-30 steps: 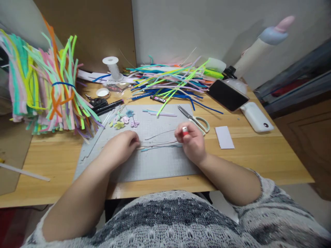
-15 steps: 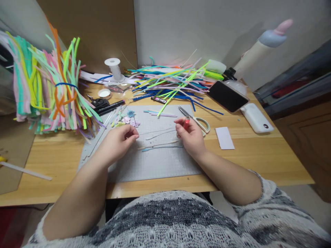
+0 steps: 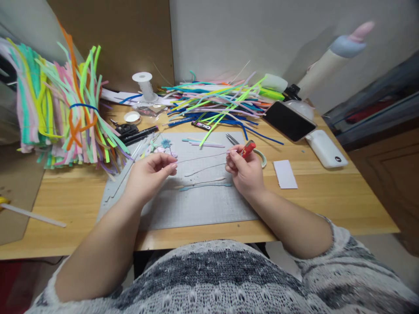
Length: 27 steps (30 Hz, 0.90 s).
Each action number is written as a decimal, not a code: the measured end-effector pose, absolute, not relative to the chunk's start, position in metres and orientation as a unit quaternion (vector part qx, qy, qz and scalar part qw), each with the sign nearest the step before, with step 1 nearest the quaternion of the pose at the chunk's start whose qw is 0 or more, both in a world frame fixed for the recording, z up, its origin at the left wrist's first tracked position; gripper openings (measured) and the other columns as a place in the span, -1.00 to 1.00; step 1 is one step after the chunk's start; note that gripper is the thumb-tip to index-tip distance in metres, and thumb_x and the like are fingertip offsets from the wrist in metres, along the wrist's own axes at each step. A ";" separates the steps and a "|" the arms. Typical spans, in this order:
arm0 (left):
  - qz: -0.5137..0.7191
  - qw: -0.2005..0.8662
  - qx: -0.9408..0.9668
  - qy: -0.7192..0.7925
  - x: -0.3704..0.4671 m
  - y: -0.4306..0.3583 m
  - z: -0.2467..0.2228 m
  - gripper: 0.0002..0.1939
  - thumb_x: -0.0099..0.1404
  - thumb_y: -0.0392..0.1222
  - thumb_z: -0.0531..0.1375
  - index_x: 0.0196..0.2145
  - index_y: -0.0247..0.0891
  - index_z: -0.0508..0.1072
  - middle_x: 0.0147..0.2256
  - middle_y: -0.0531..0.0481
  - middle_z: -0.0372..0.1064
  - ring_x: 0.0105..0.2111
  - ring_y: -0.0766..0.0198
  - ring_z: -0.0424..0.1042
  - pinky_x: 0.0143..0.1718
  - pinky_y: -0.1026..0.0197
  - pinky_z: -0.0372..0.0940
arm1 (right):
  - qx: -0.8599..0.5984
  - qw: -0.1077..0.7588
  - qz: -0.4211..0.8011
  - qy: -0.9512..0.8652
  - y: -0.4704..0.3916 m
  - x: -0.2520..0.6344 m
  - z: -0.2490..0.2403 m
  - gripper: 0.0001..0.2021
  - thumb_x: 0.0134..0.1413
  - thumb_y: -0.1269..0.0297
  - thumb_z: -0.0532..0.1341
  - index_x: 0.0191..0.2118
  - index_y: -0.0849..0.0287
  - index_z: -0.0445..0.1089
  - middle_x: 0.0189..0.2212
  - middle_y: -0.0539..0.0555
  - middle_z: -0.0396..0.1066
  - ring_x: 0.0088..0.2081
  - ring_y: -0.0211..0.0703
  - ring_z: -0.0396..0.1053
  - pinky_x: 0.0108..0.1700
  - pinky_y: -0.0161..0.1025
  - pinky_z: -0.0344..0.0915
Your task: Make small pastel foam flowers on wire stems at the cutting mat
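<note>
My left hand (image 3: pixel 153 172) pinches one end of a thin dark wire (image 3: pixel 203 158), held above the grey cutting mat (image 3: pixel 203 213). The wire runs across to my right hand (image 3: pixel 246 171), whose thumb and forefinger are closed at its other end. A red lighter (image 3: pixel 248 149) is also gripped in that hand, its end sticking up past the forefinger. Beneath the hands lie another thin wire (image 3: pixel 204 169), a beige strip (image 3: pixel 203 182) and a blue strip (image 3: pixel 205 186). Small pastel flowers (image 3: pixel 166 144) rest beyond my left hand. Scissors (image 3: pixel 233 139) are partly hidden behind my right hand.
Loose pipe cleaners (image 3: pixel 216 102) are heaped at the back, and a tied bundle (image 3: pixel 73 104) stands on the left. A white spool (image 3: pixel 144 85) and black pens (image 3: pixel 140 135) sit between. On the right are a phone (image 3: pixel 290 121), a white device (image 3: pixel 327 148) and a white card (image 3: pixel 285 174).
My right hand has shifted slightly right and turned, so the lighter now tilts to the right. Its fingers now meet the far end of the wire, and the wire sits a little higher.
</note>
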State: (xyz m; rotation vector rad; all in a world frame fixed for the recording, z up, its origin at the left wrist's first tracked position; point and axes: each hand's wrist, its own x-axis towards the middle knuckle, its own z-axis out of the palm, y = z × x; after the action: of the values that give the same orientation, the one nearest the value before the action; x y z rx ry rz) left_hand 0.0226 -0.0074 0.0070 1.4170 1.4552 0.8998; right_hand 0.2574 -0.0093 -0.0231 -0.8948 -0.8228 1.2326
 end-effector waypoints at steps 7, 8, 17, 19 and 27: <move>0.373 0.418 0.572 0.600 0.027 -0.007 0.009 -0.86 0.07 -0.16 0.31 -0.44 -0.28 0.50 -0.55 0.07 0.44 -0.54 0.36 0.42 -0.42 0.31 0.27 | -0.397 0.661 0.536 -0.343 -0.009 0.257 -0.021 -0.82 -0.10 0.23 0.35 -0.41 0.14 0.34 -0.57 -0.09 0.25 -0.59 -0.41 0.06 -0.61 -0.40 -0.07; 0.375 0.410 0.574 0.602 0.027 -0.008 0.009 -0.87 0.07 -0.16 0.31 -0.46 -0.28 0.49 -0.57 0.07 0.43 -0.55 0.38 0.40 -0.44 0.33 0.26 | -0.399 0.662 0.536 -0.341 -0.009 0.257 -0.021 -0.82 -0.10 0.23 0.35 -0.41 0.14 0.34 -0.57 -0.09 0.25 -0.59 -0.41 0.06 -0.61 -0.40 -0.07; 0.474 0.478 0.506 0.538 0.033 -0.012 0.003 -0.86 0.12 -0.17 0.30 -0.43 -0.30 0.48 -0.56 0.09 0.39 -0.58 0.40 0.36 -0.47 0.33 0.30 | -0.391 0.674 0.567 -0.267 -0.007 0.258 -0.020 -0.59 -0.07 -0.14 0.27 -0.32 0.05 0.17 -0.49 -0.12 0.13 -0.56 -0.38 0.10 -0.62 -0.40 -0.05; 0.495 0.502 0.480 0.522 0.037 -0.015 0.000 -0.85 0.12 -0.15 0.31 -0.42 -0.29 0.48 -0.54 0.08 0.40 -0.57 0.41 0.35 -0.49 0.33 0.30 | -0.410 0.628 0.598 -0.283 -0.013 0.254 -0.024 -0.54 -0.04 -0.26 0.17 -0.32 0.05 0.13 -0.49 -0.11 0.09 -0.57 -0.36 0.06 -0.64 -0.38 -0.11; 0.481 0.529 0.471 0.516 0.057 -0.035 -0.001 -0.85 0.11 -0.15 0.32 -0.43 -0.27 0.47 -0.59 0.12 0.32 -0.59 0.44 0.25 -0.51 0.36 0.18 | -0.406 0.473 0.594 -0.508 -0.039 0.234 -0.044 -0.61 0.08 -0.15 0.17 -0.27 0.07 0.12 -0.48 -0.10 0.11 -0.54 -0.33 -0.03 -0.53 -0.31 -0.07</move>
State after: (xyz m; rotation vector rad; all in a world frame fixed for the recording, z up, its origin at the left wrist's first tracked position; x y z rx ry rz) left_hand 0.0574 -0.0353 -0.0014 1.1257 1.2333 1.1485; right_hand 0.2340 -0.0392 -0.0440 -0.9944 -1.2438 1.4527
